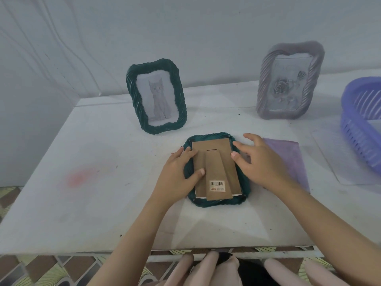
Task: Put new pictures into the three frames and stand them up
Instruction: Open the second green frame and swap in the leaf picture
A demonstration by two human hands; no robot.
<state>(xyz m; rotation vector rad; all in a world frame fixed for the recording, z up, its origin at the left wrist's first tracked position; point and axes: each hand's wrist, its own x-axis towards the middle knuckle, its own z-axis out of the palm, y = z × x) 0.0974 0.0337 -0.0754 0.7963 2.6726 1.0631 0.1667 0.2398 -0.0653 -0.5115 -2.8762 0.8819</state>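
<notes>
- Nearest the camera, the white worktop (103,203) edge, with both forearms reaching in over it.
- Centre stage: a dark green frame (218,203) lying face down, flat on the worktop, its brown cardboard backing (210,149) facing up.
- The folding stand (216,170) lies flat against that backing, with a barcode sticker (217,186) near its lower end.
- Left hand (177,174) lies flat on the frame's left side, fingers (185,155) straight and close together, thumb pressing the backing just beside the stand.
- Right hand (261,164) is at the right edge, fingers (243,147) spread, thumb tip on the backing.
- Under that right hand and wrist, a purple sheet (288,153) lies flat.
- Far right, a purple slatted basket (354,129), cut off by the picture's edge.
- At the back left, a second green frame (132,87) stands upright, showing a cat picture.
- At the back right, a mauve frame (266,79) stands by the wall, holding a rose picture.
</notes>
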